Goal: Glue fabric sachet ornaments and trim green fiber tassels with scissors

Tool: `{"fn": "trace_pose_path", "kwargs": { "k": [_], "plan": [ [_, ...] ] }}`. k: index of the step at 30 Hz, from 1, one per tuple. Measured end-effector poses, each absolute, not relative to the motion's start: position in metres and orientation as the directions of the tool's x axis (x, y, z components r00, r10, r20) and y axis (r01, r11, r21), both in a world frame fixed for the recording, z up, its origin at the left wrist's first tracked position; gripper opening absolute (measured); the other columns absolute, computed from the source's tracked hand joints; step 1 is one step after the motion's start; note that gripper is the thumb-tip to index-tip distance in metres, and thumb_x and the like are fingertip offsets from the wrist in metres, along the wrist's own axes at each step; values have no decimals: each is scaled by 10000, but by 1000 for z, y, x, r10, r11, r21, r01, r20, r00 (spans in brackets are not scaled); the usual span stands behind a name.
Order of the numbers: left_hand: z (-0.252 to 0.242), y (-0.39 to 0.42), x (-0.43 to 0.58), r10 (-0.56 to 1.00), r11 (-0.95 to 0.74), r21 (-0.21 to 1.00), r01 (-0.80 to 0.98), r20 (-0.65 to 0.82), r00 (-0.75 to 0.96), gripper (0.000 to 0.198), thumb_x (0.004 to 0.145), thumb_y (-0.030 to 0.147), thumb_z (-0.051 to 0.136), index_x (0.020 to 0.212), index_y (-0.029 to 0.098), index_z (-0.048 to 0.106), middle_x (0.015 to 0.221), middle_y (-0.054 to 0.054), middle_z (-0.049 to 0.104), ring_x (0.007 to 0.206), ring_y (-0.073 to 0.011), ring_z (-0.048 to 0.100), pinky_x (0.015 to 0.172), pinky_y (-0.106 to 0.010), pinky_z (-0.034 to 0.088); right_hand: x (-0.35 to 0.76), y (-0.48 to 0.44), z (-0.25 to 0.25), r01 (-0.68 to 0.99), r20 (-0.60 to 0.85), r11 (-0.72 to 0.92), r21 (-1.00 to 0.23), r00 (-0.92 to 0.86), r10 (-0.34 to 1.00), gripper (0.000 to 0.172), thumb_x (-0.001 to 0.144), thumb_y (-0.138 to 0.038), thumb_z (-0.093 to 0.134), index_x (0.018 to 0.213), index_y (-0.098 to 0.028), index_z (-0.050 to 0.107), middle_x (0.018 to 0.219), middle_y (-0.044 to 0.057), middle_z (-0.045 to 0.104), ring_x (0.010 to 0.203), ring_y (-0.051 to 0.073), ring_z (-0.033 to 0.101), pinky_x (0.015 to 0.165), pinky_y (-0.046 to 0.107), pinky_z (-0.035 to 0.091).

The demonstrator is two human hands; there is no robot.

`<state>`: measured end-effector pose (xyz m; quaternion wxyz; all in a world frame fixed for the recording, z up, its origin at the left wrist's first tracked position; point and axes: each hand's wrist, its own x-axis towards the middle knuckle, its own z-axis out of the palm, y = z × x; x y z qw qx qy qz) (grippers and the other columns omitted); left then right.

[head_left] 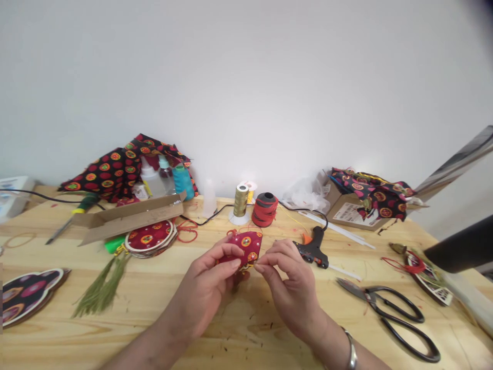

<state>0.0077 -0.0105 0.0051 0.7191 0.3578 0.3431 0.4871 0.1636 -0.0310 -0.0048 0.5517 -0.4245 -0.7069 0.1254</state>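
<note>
A small red patterned fabric piece (248,245) is held over the wooden table (154,318) at centre. My left hand (210,285) grips its left side with thumb and fingers closed. My right hand (292,288) pinches its lower right edge; a thin thread or needle there is too small to make out. A bracelet sits on my right wrist.
A black glue gun (314,249) lies just right of my hands. Large black scissors (393,313) rest at right. Gold thread spool (241,201) and red cord spool (265,209) stand behind. A cardboard box (129,218), bottles, patterned cloth (119,167), a green tassel (100,288) lie left.
</note>
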Motion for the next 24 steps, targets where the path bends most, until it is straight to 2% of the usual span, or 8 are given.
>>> {"fn": "trace_pose_path", "kwargs": {
  "k": [9,16,19,24],
  "plan": [
    [4,-10,7,946,278,858,-433,-165,281,33,719,175,702,752,180,700,962,-28,602,837,-142,528,672,-200,433,164,-30,-7,453,667,603,-657,-24,745,146,850,-63,562,751,-161,604,704,25,562,712,155,493,661,299,407],
    [1,-10,6,948,261,865,-429,-147,281,45,722,200,707,765,193,694,983,-39,601,958,-191,528,796,-273,431,164,-31,-8,470,659,588,-659,-16,752,150,860,-82,557,741,-167,591,699,18,551,700,151,487,640,289,398],
    [-2,-9,7,963,227,891,-392,-147,224,99,673,213,753,754,201,696,993,-46,605,1054,-235,519,850,-311,414,164,-31,-8,474,660,587,-656,-16,751,155,862,-77,550,744,-168,591,698,16,547,700,150,483,642,288,396],
    [-5,-9,7,981,159,932,-324,-114,154,165,605,185,783,749,203,702,1204,-69,597,1191,-297,482,969,-382,363,163,-31,-9,494,669,593,-636,-31,743,156,871,-83,535,752,-171,581,699,15,535,701,151,474,633,287,391]
  ]
}}
